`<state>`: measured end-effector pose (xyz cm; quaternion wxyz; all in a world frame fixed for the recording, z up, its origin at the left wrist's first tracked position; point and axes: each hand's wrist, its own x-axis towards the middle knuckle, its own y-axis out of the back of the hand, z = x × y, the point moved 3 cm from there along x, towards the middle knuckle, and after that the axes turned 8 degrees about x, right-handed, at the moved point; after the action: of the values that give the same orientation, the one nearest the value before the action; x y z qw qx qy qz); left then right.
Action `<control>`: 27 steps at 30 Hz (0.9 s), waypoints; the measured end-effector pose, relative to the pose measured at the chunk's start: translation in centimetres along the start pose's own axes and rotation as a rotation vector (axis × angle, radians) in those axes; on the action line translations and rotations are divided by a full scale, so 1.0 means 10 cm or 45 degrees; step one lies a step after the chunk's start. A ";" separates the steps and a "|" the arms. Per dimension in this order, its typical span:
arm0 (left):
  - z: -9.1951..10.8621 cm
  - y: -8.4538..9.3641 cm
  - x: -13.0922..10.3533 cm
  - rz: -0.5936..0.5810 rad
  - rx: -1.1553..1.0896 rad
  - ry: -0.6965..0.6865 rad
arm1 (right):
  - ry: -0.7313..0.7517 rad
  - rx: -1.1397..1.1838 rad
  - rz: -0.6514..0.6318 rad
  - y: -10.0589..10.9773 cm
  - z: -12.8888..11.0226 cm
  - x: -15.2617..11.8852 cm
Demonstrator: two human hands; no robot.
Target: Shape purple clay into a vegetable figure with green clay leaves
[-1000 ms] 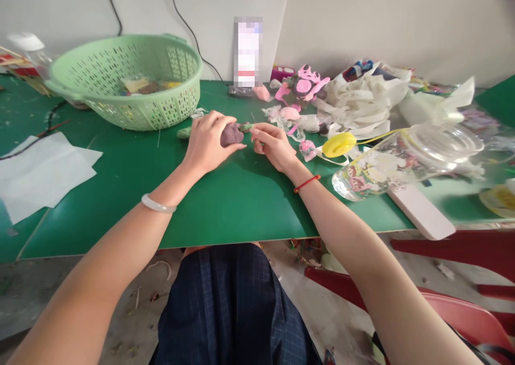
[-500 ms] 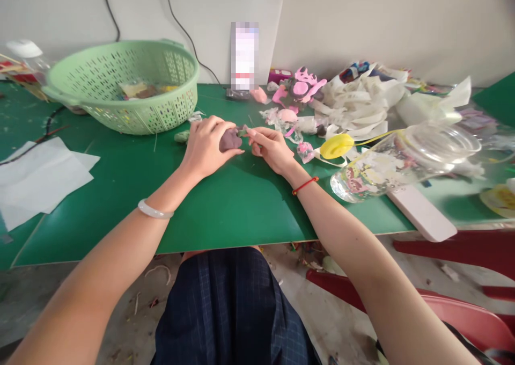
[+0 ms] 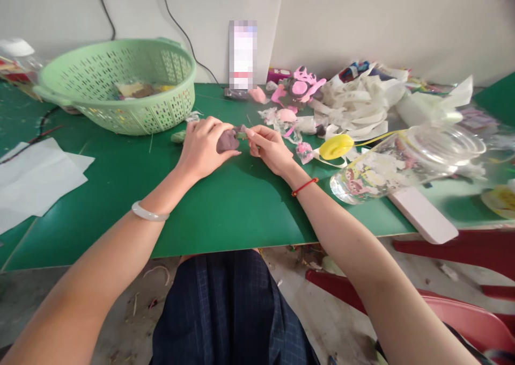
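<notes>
My left hand [image 3: 206,146] is wrapped around a dull purple lump [image 3: 227,140] that looks like modelling clay, its thumb along the near side. A small greyish bit [image 3: 240,131] sticks out from the lump's right side. My right hand [image 3: 269,146] pinches at this bit between thumb and forefinger, its other fingers curled. Behind my left hand, a grey-green lump [image 3: 177,137] lies on the green table [image 3: 241,209]. How the small bit joins the purple lump is too small to tell.
A green basket [image 3: 132,110] stands at the back left, near white paper sheets [image 3: 44,177]. A phone [image 3: 242,56] leans on the wall. To the right lie a pink-and-black figure [image 3: 300,88], crumpled white strips [image 3: 362,102], a yellow disc [image 3: 336,147], a clear jar [image 3: 378,166] and a white slab [image 3: 422,214].
My left hand and the purple lump have shifted very slightly left within the view, as the basket and papers have too. Both hands keep their hold.
</notes>
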<state>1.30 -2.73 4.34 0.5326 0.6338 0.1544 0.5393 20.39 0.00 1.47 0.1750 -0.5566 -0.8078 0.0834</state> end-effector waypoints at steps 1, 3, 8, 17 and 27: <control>0.01 0.00 0.00 -0.008 0.016 0.004 | 0.003 0.005 -0.006 0.00 0.00 0.00; 0.02 0.01 0.00 -0.014 0.040 0.003 | 0.010 0.016 -0.015 0.00 0.00 0.01; 0.03 0.03 0.00 0.007 0.071 -0.006 | 0.004 0.041 0.006 -0.02 -0.01 0.01; 0.02 0.02 0.02 0.009 0.075 -0.032 | 0.031 0.003 0.032 -0.03 -0.01 0.01; 0.04 0.00 0.01 -0.019 0.032 -0.047 | 0.007 -0.069 -0.054 0.01 0.04 0.00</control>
<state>1.66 -2.87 4.47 0.5312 0.6491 0.1561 0.5216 20.30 0.09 1.11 0.1639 -0.5440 -0.8210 0.0562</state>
